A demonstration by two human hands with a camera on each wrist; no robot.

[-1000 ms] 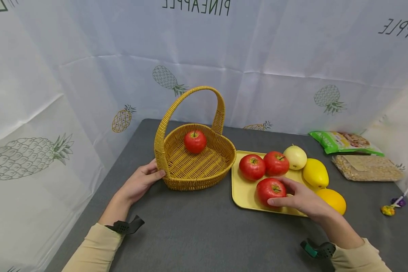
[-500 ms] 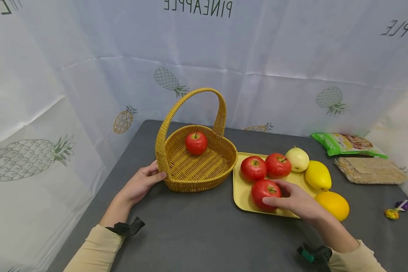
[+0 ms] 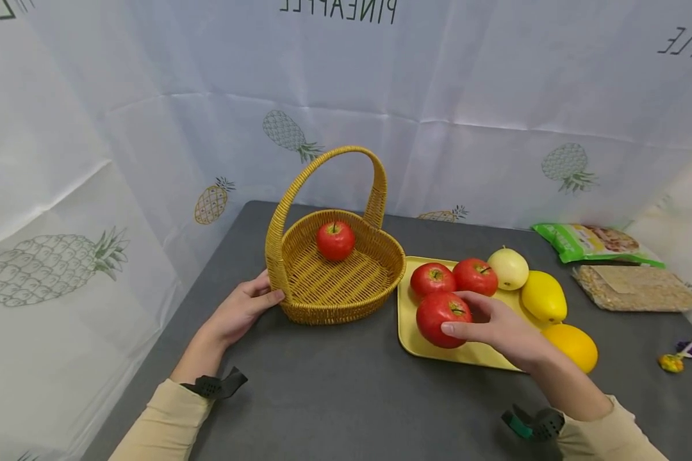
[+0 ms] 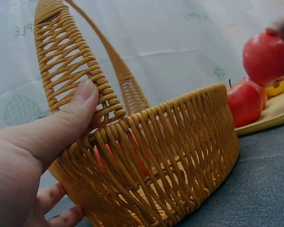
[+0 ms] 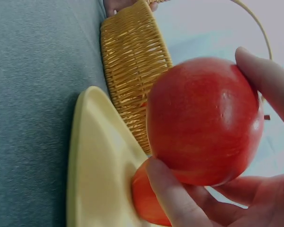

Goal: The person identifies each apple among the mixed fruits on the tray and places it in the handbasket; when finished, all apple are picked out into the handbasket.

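- The person wears a top with long sleeves. The sleeves are a soft tan colour.
- The left sleeve ends a little before the wrist.
- The right sleeve ends a little before the wrist too.
- A black strap goes round the left wrist. One loose end sticks out to the side.
- A strap goes round the right wrist. It is black with a green end.
- Both hands are bare.

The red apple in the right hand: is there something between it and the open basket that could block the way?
Nothing visible blocks it. The right hand holds the red apple above the yellow tray, and the basket stands just beside the tray. Only the basket's near wall must be cleared; its handle arches farther back.
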